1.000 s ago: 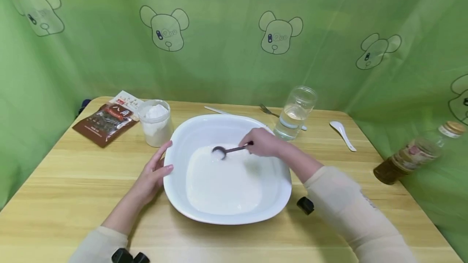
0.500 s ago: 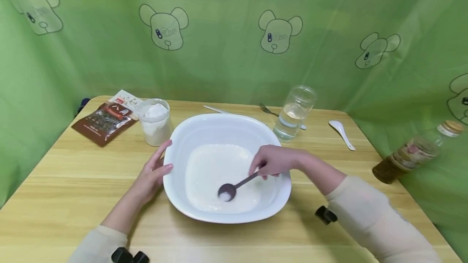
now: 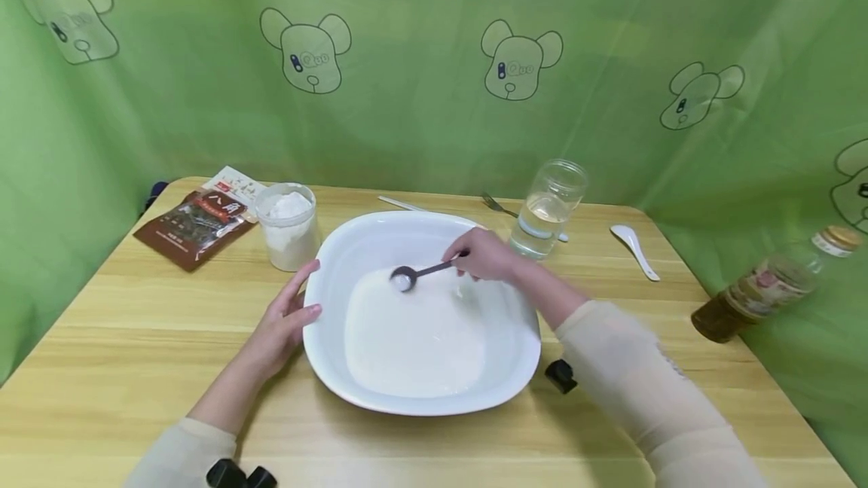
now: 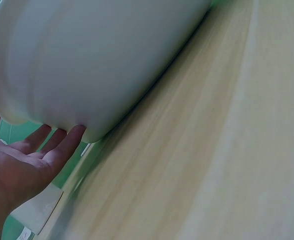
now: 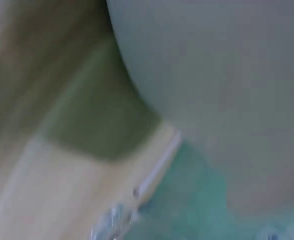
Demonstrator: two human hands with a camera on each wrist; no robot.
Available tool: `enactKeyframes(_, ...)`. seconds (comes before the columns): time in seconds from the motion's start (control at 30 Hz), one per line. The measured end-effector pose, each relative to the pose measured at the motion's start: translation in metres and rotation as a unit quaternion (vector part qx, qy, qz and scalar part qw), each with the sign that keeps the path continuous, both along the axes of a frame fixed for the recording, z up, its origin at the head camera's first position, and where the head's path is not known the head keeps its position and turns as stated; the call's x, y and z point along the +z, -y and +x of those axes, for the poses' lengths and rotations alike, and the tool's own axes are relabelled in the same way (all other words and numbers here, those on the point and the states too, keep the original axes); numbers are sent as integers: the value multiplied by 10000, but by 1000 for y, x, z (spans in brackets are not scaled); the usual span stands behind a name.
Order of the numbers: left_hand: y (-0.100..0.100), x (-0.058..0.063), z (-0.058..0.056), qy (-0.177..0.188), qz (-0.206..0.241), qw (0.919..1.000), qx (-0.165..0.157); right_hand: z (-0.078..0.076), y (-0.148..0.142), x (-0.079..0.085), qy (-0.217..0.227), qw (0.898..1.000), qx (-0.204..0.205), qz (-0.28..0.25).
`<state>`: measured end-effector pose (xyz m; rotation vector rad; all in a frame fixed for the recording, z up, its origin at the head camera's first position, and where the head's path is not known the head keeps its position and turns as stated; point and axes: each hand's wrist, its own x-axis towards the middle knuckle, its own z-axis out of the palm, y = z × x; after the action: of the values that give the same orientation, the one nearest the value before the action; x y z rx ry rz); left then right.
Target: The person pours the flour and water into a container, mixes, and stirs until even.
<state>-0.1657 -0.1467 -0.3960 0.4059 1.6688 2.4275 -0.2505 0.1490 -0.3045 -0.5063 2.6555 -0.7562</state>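
Note:
A white basin (image 3: 332, 367) stands in the middle of the table, with a whitish, shiny layer (image 3: 414, 345) across its bottom. On its left side my left hand (image 3: 281, 330) holds the rim, the thumb over the edge. The left wrist view shows that hand's other fingers (image 4: 67, 145) against the basin's outer wall. My right hand (image 3: 484, 254) grips a dark brown spoon (image 3: 434, 269) by the handle over the basin's far right part. Something pale lies in the spoon's bowl. In the blurred right wrist view, the right hand and spoon cannot be made out.
A tub of white powder (image 3: 290, 236) stands left of the basin, beside a brown spice packet (image 3: 197, 228). Behind the basin, to the right, are a glass jar (image 3: 542, 217) of clear liquid and a fork (image 3: 497, 205). A white spoon (image 3: 635, 251) and a bottle (image 3: 759, 296) lie further right.
The right hand brought the spoon from the basin's far part towards its near part, then back to the far part. My left hand and the basin have stayed put.

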Motion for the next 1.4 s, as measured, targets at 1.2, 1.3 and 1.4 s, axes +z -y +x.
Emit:
enactKeyframes(1.2,-1,0,0,60,-30,10000,1,30,35,-18,455,9964,599,-400)
enactKeyframes(1.3,0,1,0,46,-51,10000,14,41,22,-9,697,9913,1078,-302)
enactKeyframes(1.4,0,1,0,40,-55,10000,10,45,0,2,733,9894,1246,-116)
